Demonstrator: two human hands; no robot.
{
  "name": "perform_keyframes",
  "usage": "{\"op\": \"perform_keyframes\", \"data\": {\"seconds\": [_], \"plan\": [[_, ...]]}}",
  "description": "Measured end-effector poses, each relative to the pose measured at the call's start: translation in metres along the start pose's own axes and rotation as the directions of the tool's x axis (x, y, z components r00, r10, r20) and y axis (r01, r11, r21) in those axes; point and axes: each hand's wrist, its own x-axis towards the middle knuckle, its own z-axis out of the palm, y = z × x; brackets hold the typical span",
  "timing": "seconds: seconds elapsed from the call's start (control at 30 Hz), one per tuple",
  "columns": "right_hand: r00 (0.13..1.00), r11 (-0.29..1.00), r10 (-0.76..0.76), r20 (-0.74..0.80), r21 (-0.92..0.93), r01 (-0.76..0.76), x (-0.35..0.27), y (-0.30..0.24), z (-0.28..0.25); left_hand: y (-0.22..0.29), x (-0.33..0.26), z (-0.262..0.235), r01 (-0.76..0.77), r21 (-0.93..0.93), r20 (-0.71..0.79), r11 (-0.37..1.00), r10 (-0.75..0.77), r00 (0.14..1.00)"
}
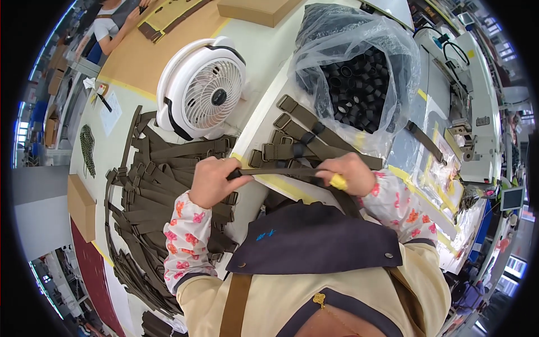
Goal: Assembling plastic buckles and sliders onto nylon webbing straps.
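Observation:
An olive-brown webbing strap point(281, 171) stretches level between my two hands in front of my body. My left hand point(214, 181) is closed on its left end, where a small dark piece shows between thumb and fingers; I cannot make out whether it is a loop. My right hand point(349, 175), with yellow wrapping on a finger, pinches the strap farther right. Just beyond lie several straps with metal buckles point(281, 150), some carrying black loops point(307, 138). Left of my left hand, a big pile of buckled straps point(151, 191) covers the table.
A clear plastic bag point(306, 73) full of black loops point(359, 90) stands beyond my hands. A white fan point(205, 90) is at the far left-centre. On the right is a sewing machine point(477, 112). A cardboard box point(81, 208) sits left; another person point(115, 25) works far left.

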Motion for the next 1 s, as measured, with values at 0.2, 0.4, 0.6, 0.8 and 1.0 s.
{"op": "perform_keyframes", "data": {"seconds": [0.2, 0.4, 0.6, 0.8, 1.0], "plan": [[0.954, 0.904, 0.191, -0.229, -0.337, -0.262, -0.083, 0.028, -0.074, 0.020, 0.037, 0.039, -0.093, 0.237, -0.151, 0.967, 0.132, 0.980], [0.909, 0.922, 0.157, -0.385, -0.273, -0.275, -0.035, 0.012, -0.076, 0.051, 0.062, 0.110, -0.211, 0.144, -0.108, 0.967, 0.227, 0.968], [0.913, 0.810, 0.031, -0.407, -0.525, -0.262, 0.043, 0.099, -0.048, 0.060, 0.045, 0.112, -0.080, -0.025, -0.160, 0.996, 0.075, 0.984], [0.823, 0.567, 0.343, -0.453, -0.599, -0.566, 0.066, 0.126, -0.034, 0.062, 0.020, 0.109, 0.037, -0.206, -0.218, 0.978, -0.082, 0.973], [0.788, 0.837, 0.446, -0.425, -0.113, -0.535, 0.054, 0.102, -0.045, 0.069, 0.019, 0.094, 0.076, -0.510, -0.390, 0.857, -0.309, 0.868]]}}
